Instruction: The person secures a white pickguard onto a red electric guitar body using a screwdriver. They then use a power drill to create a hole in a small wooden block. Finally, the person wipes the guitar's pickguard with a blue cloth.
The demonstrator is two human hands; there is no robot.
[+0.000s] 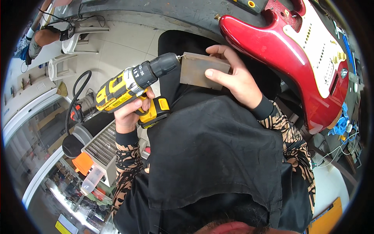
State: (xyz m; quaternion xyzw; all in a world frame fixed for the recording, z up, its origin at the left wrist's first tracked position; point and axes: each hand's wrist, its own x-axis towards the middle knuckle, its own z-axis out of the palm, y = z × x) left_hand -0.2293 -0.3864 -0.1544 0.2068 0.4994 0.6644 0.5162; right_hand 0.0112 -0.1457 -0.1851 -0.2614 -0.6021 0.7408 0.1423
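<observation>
Yellow and black, the drill (132, 87) sits in the left hand (130, 111), fingers wrapped tight around its grip, and its bit touches the left edge of a grey block (196, 70) held over the lap. The right hand (233, 78) steadies that block, fingers clamped over its top and right end, while a red guitar (288, 58) lies on the desk (187, 13) just to the right.

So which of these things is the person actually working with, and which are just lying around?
In use:
- yellow and black cordless drill, gripped by the left hand
- flat grey block, steadied by the right hand, drill tip at its edge

Lying about:
- red electric guitar
- white plastic chairs
- orange-lidded clear container
- black hose
</observation>
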